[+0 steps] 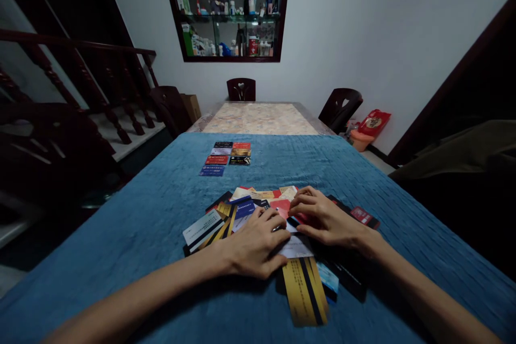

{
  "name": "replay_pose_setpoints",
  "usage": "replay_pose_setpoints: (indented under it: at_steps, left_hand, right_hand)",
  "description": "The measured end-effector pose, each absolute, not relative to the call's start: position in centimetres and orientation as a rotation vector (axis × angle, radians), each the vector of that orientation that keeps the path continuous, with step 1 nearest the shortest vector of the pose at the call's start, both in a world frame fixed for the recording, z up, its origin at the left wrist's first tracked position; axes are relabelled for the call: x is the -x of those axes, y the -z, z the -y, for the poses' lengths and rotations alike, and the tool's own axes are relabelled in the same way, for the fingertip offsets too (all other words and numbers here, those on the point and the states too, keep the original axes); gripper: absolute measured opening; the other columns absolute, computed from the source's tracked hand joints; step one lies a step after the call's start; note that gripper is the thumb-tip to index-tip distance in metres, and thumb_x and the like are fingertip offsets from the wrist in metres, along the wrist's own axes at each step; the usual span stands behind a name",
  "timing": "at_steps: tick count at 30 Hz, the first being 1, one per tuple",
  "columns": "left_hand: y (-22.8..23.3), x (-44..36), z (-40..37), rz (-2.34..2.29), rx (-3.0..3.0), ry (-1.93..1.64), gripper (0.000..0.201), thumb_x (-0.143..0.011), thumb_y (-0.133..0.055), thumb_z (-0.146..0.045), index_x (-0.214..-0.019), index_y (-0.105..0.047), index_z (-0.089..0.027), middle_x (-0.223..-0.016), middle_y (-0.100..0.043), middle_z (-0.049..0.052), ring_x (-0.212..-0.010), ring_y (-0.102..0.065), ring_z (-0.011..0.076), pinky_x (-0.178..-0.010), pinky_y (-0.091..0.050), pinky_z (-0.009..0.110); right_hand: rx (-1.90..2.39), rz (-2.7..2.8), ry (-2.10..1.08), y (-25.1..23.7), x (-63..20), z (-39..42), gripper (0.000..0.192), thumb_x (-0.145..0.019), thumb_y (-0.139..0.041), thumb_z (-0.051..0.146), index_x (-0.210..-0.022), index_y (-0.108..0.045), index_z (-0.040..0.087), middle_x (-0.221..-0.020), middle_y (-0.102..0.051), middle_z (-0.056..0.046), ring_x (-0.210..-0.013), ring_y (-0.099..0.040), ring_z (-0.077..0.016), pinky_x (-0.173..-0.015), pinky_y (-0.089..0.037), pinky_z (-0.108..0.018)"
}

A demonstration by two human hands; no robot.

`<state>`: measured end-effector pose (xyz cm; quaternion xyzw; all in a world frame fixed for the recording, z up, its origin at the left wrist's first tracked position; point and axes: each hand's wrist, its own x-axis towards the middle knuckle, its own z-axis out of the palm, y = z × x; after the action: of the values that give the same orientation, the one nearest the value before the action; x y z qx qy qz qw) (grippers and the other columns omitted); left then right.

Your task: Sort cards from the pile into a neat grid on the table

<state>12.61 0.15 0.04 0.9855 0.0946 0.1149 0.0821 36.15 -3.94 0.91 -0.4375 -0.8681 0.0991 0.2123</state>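
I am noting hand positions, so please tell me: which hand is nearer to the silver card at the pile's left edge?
Left. The left hand is to the right of the silver card, with other cards between; the right hand is farther right.

Seven cards are laid out on one counter: two red, two black, one gold, one pale, one blue. One left hand and one right hand are shown on one card pile, too overlapped to be counted; at least four chairs are seen.
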Motion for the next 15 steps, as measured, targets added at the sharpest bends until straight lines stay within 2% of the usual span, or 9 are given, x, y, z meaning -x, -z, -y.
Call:
replay_pose_setpoints:
  at_steps: [7,15]
  left_hand:
    - [0.3,-12.7,-1.0,-0.402,-2.908,-0.403,0.029,-0.088,-0.058,-0.030,-0.114,-0.061,-0.018,-0.116,-0.059,0.012,-0.111,-0.049,0.0278,-0.095,-0.041,0.046]
    - [0.4,-12.5,-1.7,-0.460,-2.899,-0.442,0.029,-0.089,-0.057,-0.026,-0.115,-0.061,-0.017,-0.121,-0.059,0.013,-0.113,-0.049,0.0290,-0.097,-0.041,0.050]
  right_hand:
    - [1.287,2.498,-0.332,-0.9,-36.3,4.1,0.036,-0.083,-0.066,0.044,-0.111,-0.067,0.021,-0.111,-0.062,-0.011,-0.104,-0.047,-0.0274,-0.096,-0.038,-0.050]
    - [1.315,2.533,-0.280,-0.2,-36.2,4.1,0.057,-0.082,-0.063,0.055,-0.128,-0.059,0.021,-0.118,-0.058,-0.013,-0.106,-0.046,-0.0296,-0.092,-0.039,-0.051]
